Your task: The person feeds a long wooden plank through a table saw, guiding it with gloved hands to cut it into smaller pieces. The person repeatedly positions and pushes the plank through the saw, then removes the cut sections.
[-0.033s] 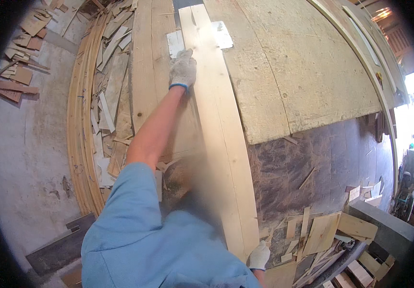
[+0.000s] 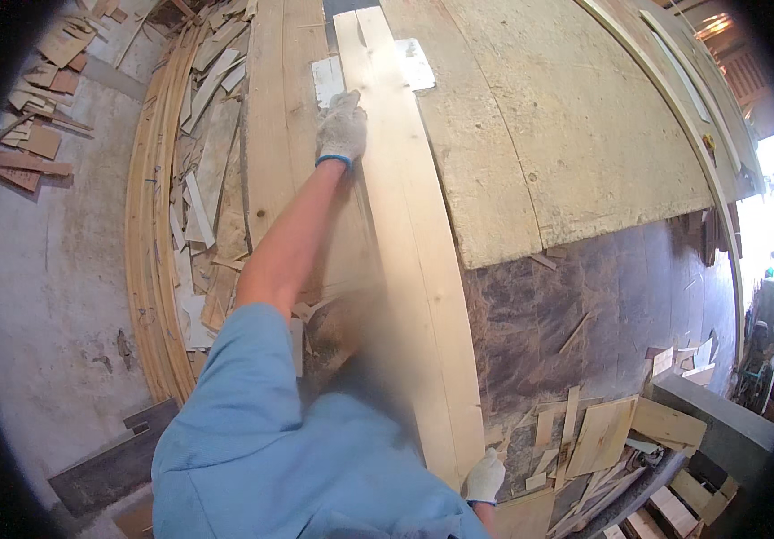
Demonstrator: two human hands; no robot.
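Note:
A long pale wooden plank [image 2: 418,225] runs away from me over other boards [image 2: 275,108], with white patches [image 2: 414,63] beside its far part. My left hand [image 2: 340,130], in a grey knit glove with a blue cuff, grips the plank's left edge near the far end, fingers curled. My right hand [image 2: 484,478], in a pale glove, is closed at the near right edge of the plank, apparently holding it; its fingertips are partly hidden. A blurred patch covers the view left of the plank's near part.
Long wooden strips [image 2: 149,251] and scrap pieces [image 2: 207,153] lie left, beside a concrete surface [image 2: 55,305] with more offcuts [image 2: 55,81]. A large sheet [image 2: 576,126] lies right, above a dark surface [image 2: 567,332]. Loose panels [image 2: 598,436] and a grey beam [image 2: 715,413] are at lower right.

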